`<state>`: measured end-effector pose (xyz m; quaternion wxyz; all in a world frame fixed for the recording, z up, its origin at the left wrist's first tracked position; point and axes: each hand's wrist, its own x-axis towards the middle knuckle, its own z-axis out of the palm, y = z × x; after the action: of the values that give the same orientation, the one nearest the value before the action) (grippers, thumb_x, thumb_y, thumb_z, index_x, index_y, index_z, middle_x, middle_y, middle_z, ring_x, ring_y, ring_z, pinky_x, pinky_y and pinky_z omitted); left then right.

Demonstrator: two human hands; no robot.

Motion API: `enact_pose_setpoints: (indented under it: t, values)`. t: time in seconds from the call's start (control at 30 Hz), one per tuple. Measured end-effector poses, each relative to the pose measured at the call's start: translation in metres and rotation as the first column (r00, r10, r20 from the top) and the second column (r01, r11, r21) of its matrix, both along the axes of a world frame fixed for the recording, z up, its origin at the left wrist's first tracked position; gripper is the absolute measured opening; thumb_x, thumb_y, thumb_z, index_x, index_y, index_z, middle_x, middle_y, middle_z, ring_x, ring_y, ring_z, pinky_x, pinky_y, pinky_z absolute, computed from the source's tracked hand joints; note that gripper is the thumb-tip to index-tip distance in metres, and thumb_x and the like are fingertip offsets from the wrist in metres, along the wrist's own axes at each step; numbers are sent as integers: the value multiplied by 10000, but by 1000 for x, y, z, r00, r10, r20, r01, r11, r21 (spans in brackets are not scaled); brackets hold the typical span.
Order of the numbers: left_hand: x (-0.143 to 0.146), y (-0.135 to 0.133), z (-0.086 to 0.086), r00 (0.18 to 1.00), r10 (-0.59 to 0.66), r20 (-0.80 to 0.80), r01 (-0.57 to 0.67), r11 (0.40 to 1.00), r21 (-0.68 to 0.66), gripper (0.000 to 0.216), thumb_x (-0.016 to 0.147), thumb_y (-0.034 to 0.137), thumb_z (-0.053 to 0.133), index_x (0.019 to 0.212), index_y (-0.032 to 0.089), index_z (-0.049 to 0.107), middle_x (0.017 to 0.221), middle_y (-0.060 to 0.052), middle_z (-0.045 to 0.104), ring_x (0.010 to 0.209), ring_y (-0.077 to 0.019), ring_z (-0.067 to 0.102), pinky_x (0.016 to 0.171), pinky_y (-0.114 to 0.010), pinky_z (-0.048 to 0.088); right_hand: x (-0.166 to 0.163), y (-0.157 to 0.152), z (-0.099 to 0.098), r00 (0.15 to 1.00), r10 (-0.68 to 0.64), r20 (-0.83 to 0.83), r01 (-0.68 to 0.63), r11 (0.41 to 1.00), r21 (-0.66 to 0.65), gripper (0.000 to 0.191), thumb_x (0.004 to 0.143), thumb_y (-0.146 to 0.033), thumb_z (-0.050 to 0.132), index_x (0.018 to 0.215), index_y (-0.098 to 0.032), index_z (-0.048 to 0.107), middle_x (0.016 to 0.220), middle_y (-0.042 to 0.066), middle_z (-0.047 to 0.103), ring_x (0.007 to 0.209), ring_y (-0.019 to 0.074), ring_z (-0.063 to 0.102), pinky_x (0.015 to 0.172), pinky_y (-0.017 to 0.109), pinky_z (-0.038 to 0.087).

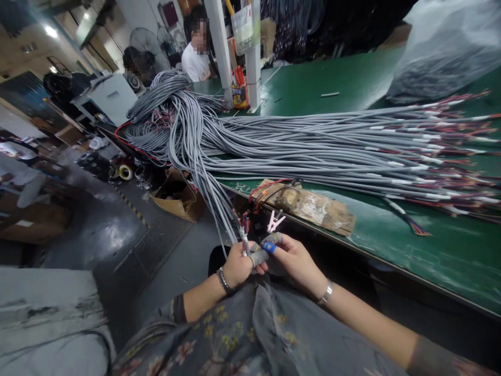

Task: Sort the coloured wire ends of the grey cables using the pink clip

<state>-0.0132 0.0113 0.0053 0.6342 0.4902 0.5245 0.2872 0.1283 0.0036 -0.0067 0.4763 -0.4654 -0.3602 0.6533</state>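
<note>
My left hand point(239, 265) is closed around the end of a grey cable point(245, 245), whose thin red and dark wires point(245, 222) stick up above the fist. Several grey cables hang down from the table just behind it. My right hand point(293, 258) meets the left at the fingertips in a pinch; what lies between those fingers is too small to make out. Grey wraps cover some fingertips, and blue tape sits on the right thumb. Just beyond the right fingers stands a pink clip point(275, 222) at the table edge.
Long grey cables point(297, 141) with stripped, coloured wire ends lie across the green table point(336, 78). A worn wooden board point(313, 209) sits at its near edge. A cardboard box point(178, 196) stands on the floor. Another person point(195, 60) sits behind a white post point(254, 78).
</note>
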Motion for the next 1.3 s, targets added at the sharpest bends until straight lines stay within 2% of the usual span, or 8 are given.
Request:
enact_pose_setpoints:
  t: [0.1,0.23,0.4,0.53,0.67,0.9,1.13,1.3]
  values:
    - [2,-2,-1,998,68,17,-68,998,6,440,630,564,695,537,151,572,494,-28,599,410,-107,528,418,-211,396,-5,-1,1,997,-63,-37,61,996,-64,341,587,-456,771,669,-189,575,576,-29,571,493,99,459,476,240,348]
    - [5,-4,3,1000,-5,6,5,1000,-14,457,585,565,729,509,151,550,458,-15,566,409,-105,519,434,-216,413,-7,0,1,989,-65,-135,43,986,-162,307,618,-435,739,679,-204,545,497,-51,522,433,107,443,449,244,318]
    - [2,-3,-3,1000,25,12,-25,999,-25,428,587,537,733,530,147,567,474,-22,582,401,-101,514,427,-214,399,3,6,1,956,-245,-163,215,960,-178,353,548,-447,795,648,-197,566,510,-75,469,452,71,355,468,228,317]
    - [-1,0,-11,985,165,52,-164,986,-15,397,615,517,707,549,151,568,481,-25,598,380,-100,509,407,-211,380,9,5,3,978,-90,-188,58,984,-166,460,521,-567,794,703,-183,617,572,-37,530,514,95,412,513,249,360]
    - [-1,1,-11,987,150,63,-151,988,9,387,625,496,714,534,148,572,480,-32,606,382,-101,513,410,-212,385,7,5,6,996,54,-70,-60,993,-99,482,506,-575,805,711,-171,639,554,-36,527,518,95,403,517,251,329]
    - [1,1,-11,985,158,75,-159,987,9,400,626,508,724,530,148,579,476,-31,609,379,-99,511,411,-211,394,4,7,1,998,56,19,-56,998,-42,471,522,-592,782,632,-170,606,525,-38,505,499,95,375,501,261,285]
    - [3,0,-13,967,217,135,-223,974,29,374,634,487,711,537,149,584,465,-25,600,382,-94,507,414,-206,405,2,0,-1,999,8,-49,-12,998,-67,423,535,-538,796,610,-178,586,524,-44,509,496,91,377,512,255,306]
    - [1,3,-3,946,258,198,-249,966,-69,376,534,468,748,493,152,547,396,-1,544,311,-71,431,338,-191,332,9,1,-5,986,43,-162,-52,997,-54,436,609,-585,749,608,-178,592,521,-32,504,518,106,423,543,265,369]
